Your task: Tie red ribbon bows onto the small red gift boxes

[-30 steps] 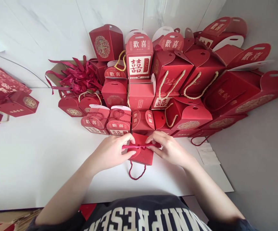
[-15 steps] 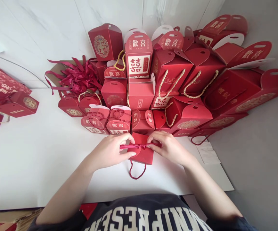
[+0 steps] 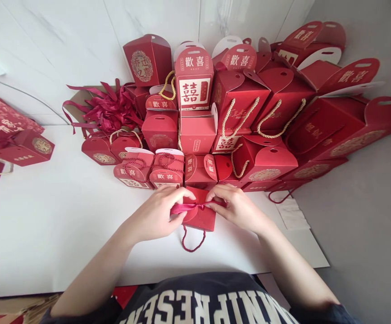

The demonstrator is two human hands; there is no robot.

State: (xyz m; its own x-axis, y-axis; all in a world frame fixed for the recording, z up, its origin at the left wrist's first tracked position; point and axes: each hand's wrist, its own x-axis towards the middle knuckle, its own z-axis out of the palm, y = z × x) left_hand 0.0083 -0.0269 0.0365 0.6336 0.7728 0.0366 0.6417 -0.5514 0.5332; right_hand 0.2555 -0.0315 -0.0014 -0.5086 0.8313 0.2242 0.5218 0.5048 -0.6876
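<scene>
- Right hand (image 3: 238,208), three o'clock: you pinched ribbon (image 3: 183,208).
- Left hand (image 3: 155,212), nine: thumb stood apart, hold unclear.
- Step, seemingly: knotting over box (image 3: 206,220); next needed even tension.

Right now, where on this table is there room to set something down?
A broad patch of table between the left hand and the far-left boxes; a narrow strip between cord handle and shirt. Crowded: near the wall, with stacked boxes.

box (image 3: 204,220) on table (image 3: 63,234); stacked boxes (image 3: 197,130) behind it; ribbon pile (image 3: 114,110) behind-left.
</scene>
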